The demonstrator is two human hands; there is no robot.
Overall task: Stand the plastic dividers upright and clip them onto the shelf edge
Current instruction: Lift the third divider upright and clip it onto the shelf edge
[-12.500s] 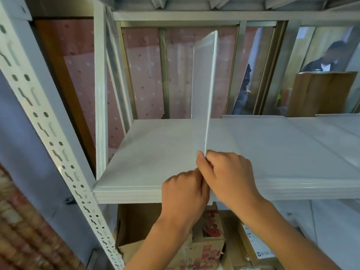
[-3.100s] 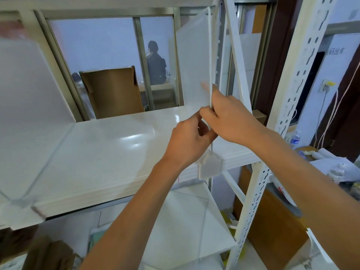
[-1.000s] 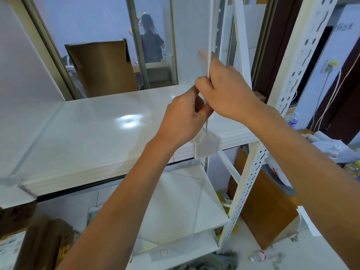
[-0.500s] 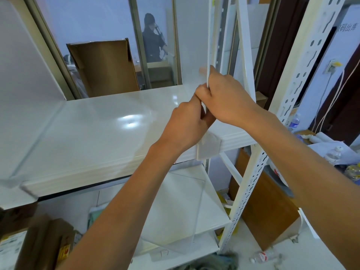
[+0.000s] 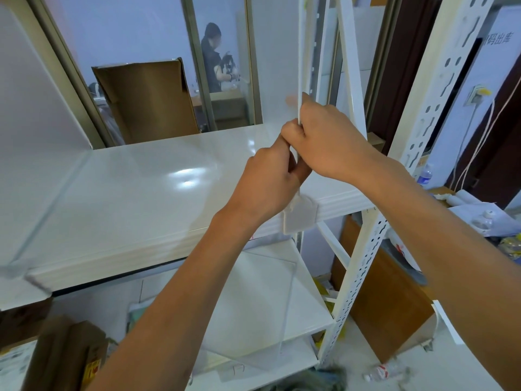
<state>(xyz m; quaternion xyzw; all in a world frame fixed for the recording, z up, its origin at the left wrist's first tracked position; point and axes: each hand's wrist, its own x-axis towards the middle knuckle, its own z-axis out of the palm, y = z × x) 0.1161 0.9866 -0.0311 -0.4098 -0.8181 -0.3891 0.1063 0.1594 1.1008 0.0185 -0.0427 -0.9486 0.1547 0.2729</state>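
A translucent plastic divider [image 5: 277, 66] stands upright near the right end of the white shelf [image 5: 127, 198]. Its clip tab [image 5: 300, 217] hangs over the shelf's front edge. My right hand [image 5: 327, 139] pinches the divider's front edge a little above the shelf. My left hand [image 5: 267, 184] grips the same edge just below it, right above the clip. Another divider [image 5: 31, 108] stands upright at the far left, with its clip [image 5: 14, 270] on the shelf edge.
A perforated white upright [image 5: 420, 142] and a diagonal brace [image 5: 349, 60] stand just right of the divider. A lower shelf [image 5: 262, 303] holds a flat clear sheet. Cardboard boxes [image 5: 64, 354] sit at the bottom left. Behind the glass stand a carton [image 5: 146, 100] and a person [image 5: 211, 57].
Both hands stay on the divider's front edge. The clip tab sits flatter against the shelf front than a second ago. The view has barely shifted.
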